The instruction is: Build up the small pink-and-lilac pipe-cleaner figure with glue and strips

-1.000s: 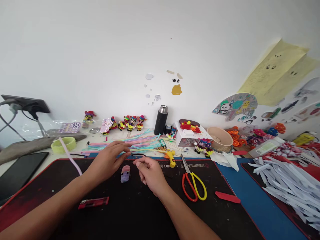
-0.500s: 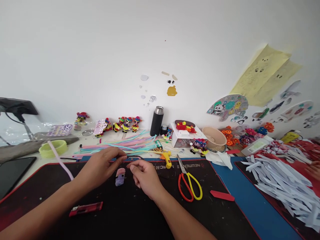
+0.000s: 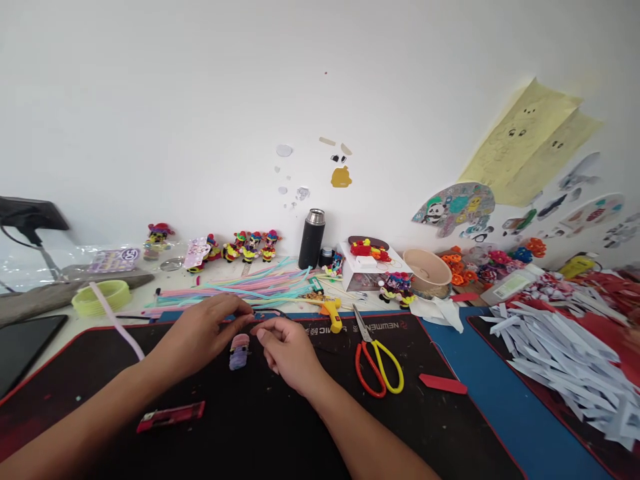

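My left hand (image 3: 219, 325) and my right hand (image 3: 289, 351) are close together above the dark mat, with a small gap between their fingertips. Each has thumb and fingers drawn into a pinch; anything held there is too small or hidden to name. Just below the fingertips lies a small fuzzy piece (image 3: 239, 352), pink on top and purple beneath, with a dark band around its middle. A lilac pipe cleaner (image 3: 115, 319) slants down to my left forearm, where its lower end is lost from sight.
On the mat (image 3: 280, 433) lie a red utility knife (image 3: 171, 416), scissors (image 3: 373, 360), a yellow glue gun (image 3: 332, 316) and a red strip (image 3: 443, 383). Behind are pipe cleaners (image 3: 240, 287), a black flask (image 3: 312, 240) and several small figures. White paper strips (image 3: 570, 373) are heaped at right.
The camera view has shifted slightly, so everything sits a little higher and further left. Both hands keep nearly the same pose. A co-worker's hand at the right edge no longer shows clearly.
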`<action>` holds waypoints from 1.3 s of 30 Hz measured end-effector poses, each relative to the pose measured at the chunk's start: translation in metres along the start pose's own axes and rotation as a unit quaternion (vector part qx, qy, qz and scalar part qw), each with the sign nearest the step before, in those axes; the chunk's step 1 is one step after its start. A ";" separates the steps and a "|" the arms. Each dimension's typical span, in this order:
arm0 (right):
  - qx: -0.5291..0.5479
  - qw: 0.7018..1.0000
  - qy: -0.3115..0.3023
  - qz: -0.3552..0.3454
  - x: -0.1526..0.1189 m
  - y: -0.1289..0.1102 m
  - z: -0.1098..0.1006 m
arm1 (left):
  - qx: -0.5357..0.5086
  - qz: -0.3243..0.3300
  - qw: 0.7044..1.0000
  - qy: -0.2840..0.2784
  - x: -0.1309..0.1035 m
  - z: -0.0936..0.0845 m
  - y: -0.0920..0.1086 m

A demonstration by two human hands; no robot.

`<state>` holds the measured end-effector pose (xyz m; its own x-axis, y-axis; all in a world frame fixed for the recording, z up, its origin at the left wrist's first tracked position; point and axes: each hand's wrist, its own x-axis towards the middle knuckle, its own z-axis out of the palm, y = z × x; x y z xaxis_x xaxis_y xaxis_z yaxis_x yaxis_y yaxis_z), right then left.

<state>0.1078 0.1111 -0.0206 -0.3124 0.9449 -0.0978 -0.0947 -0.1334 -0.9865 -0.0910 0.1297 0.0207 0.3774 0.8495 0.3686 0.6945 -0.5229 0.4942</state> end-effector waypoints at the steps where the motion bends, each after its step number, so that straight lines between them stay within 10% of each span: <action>1: -0.002 1.000 0.000 -0.001 0.000 0.000 0.000 | 0.001 -0.001 1.000 0.000 0.000 0.000 0.000; 39: -0.031 0.999 -0.009 0.006 -0.001 0.001 0.001 | -0.006 0.020 1.000 -0.014 0.000 -0.002 0.008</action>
<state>0.1071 0.1102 -0.0214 -0.3310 0.9374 -0.1083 -0.0320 -0.1258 -0.9915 -0.0871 0.1258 0.0265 0.4229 0.8291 0.3658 0.6706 -0.5578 0.4890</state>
